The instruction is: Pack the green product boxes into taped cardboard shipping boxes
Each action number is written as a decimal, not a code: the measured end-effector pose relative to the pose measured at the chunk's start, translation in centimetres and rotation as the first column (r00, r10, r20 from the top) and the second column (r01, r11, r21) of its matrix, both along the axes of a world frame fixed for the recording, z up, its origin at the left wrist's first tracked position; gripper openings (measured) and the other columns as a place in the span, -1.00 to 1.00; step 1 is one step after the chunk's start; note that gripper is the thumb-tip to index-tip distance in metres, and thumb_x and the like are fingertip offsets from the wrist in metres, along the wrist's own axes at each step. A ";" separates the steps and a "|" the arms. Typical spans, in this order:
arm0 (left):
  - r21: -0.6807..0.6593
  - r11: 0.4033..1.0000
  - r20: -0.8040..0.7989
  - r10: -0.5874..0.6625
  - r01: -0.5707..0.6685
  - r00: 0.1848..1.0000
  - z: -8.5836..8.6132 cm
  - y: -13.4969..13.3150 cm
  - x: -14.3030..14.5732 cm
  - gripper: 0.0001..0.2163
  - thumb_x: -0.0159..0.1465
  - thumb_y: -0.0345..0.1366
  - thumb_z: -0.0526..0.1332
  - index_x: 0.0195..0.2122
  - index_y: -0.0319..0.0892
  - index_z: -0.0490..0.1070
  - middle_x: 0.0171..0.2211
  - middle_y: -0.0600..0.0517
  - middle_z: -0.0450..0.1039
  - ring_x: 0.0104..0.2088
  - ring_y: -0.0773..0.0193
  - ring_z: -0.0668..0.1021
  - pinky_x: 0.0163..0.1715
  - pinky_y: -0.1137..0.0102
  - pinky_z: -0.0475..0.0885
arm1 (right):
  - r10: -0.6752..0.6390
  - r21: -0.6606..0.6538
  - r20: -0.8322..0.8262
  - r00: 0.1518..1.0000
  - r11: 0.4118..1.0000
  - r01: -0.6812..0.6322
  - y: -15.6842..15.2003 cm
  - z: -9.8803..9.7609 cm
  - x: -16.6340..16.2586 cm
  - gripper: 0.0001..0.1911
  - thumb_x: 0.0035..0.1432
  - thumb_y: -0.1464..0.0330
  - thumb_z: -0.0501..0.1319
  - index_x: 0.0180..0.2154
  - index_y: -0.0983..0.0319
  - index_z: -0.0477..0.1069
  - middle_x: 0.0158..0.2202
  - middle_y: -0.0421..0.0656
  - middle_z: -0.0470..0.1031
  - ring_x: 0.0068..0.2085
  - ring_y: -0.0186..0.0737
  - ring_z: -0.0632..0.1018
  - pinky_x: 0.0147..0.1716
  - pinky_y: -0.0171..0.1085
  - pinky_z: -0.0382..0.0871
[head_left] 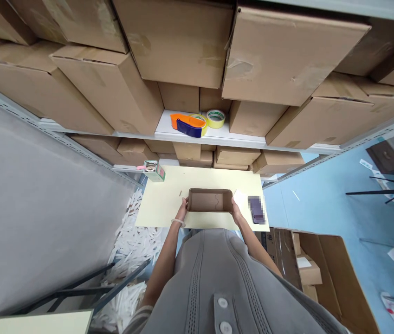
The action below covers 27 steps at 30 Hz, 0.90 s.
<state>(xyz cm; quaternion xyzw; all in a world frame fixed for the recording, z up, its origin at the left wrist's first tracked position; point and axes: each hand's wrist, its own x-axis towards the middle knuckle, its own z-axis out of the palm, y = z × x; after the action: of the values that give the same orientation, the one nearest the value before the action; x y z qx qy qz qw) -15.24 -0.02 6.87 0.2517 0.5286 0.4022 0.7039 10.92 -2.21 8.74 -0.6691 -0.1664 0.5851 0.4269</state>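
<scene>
A small open brown cardboard box (209,200) stands on a pale yellow table (169,195) directly below me. My left hand (183,207) grips the box's left end, with a bracelet on that wrist. My right hand (235,208) is wrapped round the box's right end. Inside, the box shows a bare folded bottom and nothing else. A white card (240,197) lies on the table just right of the box.
A dark purple phone-like object (257,211) lies at the table's right edge. A small green box (154,170) sits at the back left corner. Tape rolls and a dispenser (191,124) rest on the shelf among cardboard cartons. An open carton (322,273) stands at right; white paper strips (130,241) litter the floor.
</scene>
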 end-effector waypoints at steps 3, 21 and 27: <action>0.014 1.000 0.032 0.016 -0.016 0.999 0.3 -0.5 -0.2 -0.32 0.17 0.32 -0.04 0.09 -0.05 0.39 0.08 -0.08 0.44 0.16 0.04 0.40 0.18 0.10 0.28 | 0.017 0.021 0.021 1.000 1.000 -0.017 -0.3 0.4 0.0 -0.46 0.16 -0.06 0.05 -0.16 0.20 0.54 -0.19 -0.06 0.61 -0.06 -0.03 0.53 -0.10 -0.16 0.42; 0.270 0.587 0.079 0.776 -0.763 0.625 7.9 -21.7 -8.3 -0.26 0.15 0.33 -0.02 0.09 -0.16 0.42 0.23 -0.12 0.25 0.29 -0.01 0.20 0.31 0.13 0.04 | 0.731 0.207 -0.217 0.647 0.682 -0.701 0.9 4.3 -11.2 -0.36 0.13 -0.15 0.02 0.08 0.07 0.40 0.13 -0.18 0.42 0.20 -0.02 0.37 0.22 0.03 0.22; 0.153 0.284 0.014 0.957 -0.946 0.290 8.0 -35.1 -7.3 -0.30 0.22 0.28 -0.08 0.17 -0.13 0.34 0.27 -0.05 0.20 0.32 0.02 0.13 0.31 0.15 0.01 | 0.912 0.159 -0.337 0.232 0.298 -0.941 -3.5 5.0 -22.1 -0.39 0.10 -0.11 0.12 0.04 0.10 0.44 0.12 -0.19 0.43 0.25 -0.03 0.30 0.28 -0.01 0.09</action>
<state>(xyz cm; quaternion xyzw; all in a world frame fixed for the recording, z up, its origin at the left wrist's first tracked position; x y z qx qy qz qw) -22.52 -35.09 14.91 -0.0503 0.5743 0.7652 0.2865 -11.18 -5.74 13.74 -0.3338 -0.4240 0.8419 -0.0061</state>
